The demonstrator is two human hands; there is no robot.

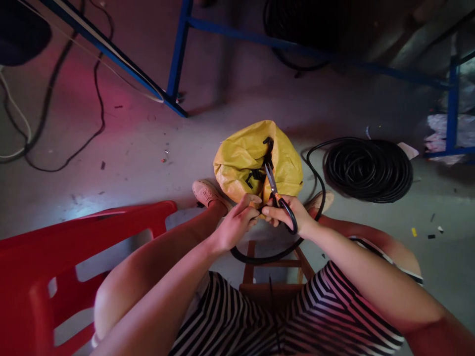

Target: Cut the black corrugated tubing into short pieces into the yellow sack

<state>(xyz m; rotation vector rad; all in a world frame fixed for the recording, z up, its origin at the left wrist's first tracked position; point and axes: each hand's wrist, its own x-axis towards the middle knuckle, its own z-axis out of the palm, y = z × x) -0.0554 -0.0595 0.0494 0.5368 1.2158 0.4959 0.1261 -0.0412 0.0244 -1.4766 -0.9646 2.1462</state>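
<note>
My left hand (239,222) is closed in a pinch in front of the yellow bag. A thick black cable (272,258) curves below my hands and runs up behind the left one, which seems to grip its end. Scissors (272,179) with black handles and an orange pivot rest in my right hand (287,213), blades pointing away over the bag. The right thumb and fingertips meet my left fingertips at a small dark spot, mostly hidden. Several short black pieces lie inside the open yellow bag (232,153) on the floor between my feet.
A large coil of black cable (367,170) lies on the floor at right, joined to the loop by my hands. A red plastic chair (92,235) stands at left. Blue metal frames (178,54) cross the far side. A wooden stool (250,267) is below me.
</note>
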